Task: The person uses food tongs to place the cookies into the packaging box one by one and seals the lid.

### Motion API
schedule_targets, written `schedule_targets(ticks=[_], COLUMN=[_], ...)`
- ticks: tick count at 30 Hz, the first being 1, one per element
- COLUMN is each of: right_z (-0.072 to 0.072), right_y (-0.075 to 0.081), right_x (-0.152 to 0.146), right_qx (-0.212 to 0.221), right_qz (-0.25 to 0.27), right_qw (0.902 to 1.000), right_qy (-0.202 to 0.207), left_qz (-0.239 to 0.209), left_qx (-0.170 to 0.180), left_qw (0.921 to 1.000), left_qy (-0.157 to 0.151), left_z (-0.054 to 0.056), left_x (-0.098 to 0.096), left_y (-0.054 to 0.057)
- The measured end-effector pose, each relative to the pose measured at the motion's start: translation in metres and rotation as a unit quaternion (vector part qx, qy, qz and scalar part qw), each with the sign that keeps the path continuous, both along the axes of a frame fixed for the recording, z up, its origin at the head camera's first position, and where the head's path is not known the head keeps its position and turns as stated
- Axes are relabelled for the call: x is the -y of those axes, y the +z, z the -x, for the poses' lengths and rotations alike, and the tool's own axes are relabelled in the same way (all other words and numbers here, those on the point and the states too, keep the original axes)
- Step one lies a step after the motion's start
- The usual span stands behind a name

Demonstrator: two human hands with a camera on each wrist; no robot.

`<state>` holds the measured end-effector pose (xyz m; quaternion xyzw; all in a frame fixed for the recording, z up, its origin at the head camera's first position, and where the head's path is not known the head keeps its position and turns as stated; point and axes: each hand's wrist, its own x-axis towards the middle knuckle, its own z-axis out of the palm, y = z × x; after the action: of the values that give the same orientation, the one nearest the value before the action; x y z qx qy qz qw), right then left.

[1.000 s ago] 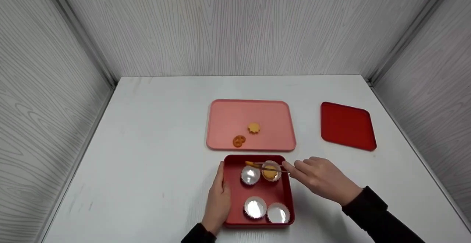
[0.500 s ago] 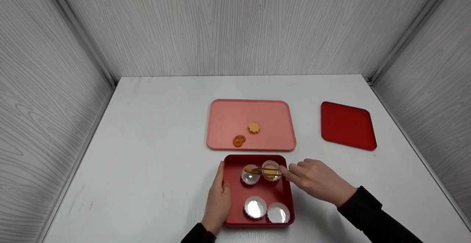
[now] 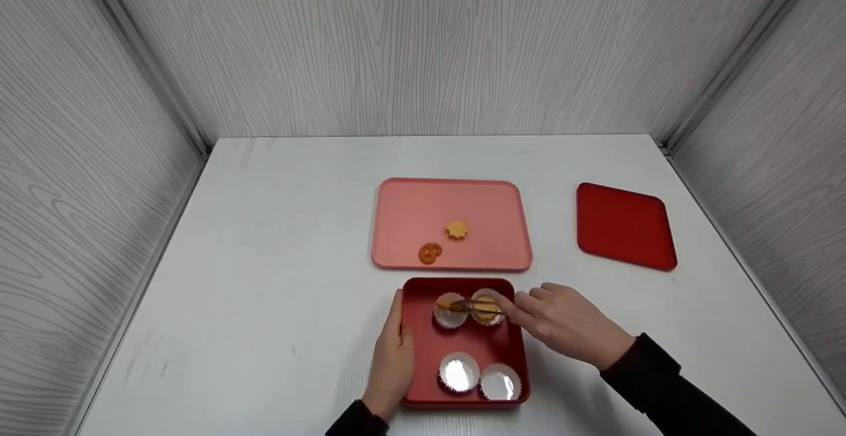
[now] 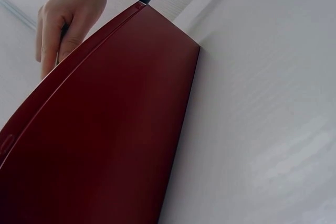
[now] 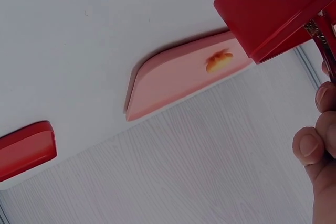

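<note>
My left hand (image 3: 390, 357) lies with straight fingers along the left side of a deep red box (image 3: 456, 345); its outer wall fills much of the left wrist view. Small tongs (image 3: 479, 305) are pinched in my right hand (image 3: 568, 324). At their tips is a small orange-yellow piece (image 3: 447, 305), over the upper left paper cup (image 3: 451, 321). The upper right cup (image 3: 487, 292) holds a round yellow piece (image 3: 486, 318), partly hidden by the tongs. Two more white cups, a left one (image 3: 459, 372) and a right one (image 3: 500, 382), stand at the box's near end.
Behind the box lies a pink tray (image 3: 410, 208) with a pretzel-shaped piece (image 3: 429, 253) and a scalloped yellow piece (image 3: 457, 229) on it. A flat red tray (image 3: 624, 228) is to the right. Pale wood-grain panels (image 3: 423, 53) border the white table.
My right hand has shifted slightly left, bringing the orange-yellow piece down and left over the upper left cup. That cup has moved a little. My left hand and the box stay put.
</note>
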<state>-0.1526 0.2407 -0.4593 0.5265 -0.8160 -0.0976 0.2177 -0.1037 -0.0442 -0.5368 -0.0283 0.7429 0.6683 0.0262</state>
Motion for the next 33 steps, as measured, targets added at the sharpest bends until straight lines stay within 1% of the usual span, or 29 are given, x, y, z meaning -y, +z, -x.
schedule_targets(ticks=[3,9,20,26,33], right_z=[0.000,-0.002,-0.005,-0.007,-0.005], right_y=[0.000,0.002,0.010,0.012,0.017], right_x=[0.000,-0.001,-0.005,-0.008,-0.009], right_qx=[0.005,0.021,0.044,0.044,0.043], right_qz=[0.009,0.009,0.006,0.030,0.040], right_qw=[0.9999,0.9997,0.9987,0.9985,0.9979], right_qy=[-0.001,-0.009,-0.024,-0.015,-0.026], left_qz=[-0.001,0.006,0.010,0.014,0.010], left_qx=[0.003,0.009,0.002,0.010,0.011], left_qw=[1.0000,0.9999,0.9999,0.9998,0.9999], left_qy=[0.002,0.003,0.003,0.005,0.005], left_z=[0.000,0.001,0.001,0.000,0.000], left_x=[0.000,-0.001,0.000,0.000,0.000], left_y=[0.000,0.000,0.000,0.001,0.001])
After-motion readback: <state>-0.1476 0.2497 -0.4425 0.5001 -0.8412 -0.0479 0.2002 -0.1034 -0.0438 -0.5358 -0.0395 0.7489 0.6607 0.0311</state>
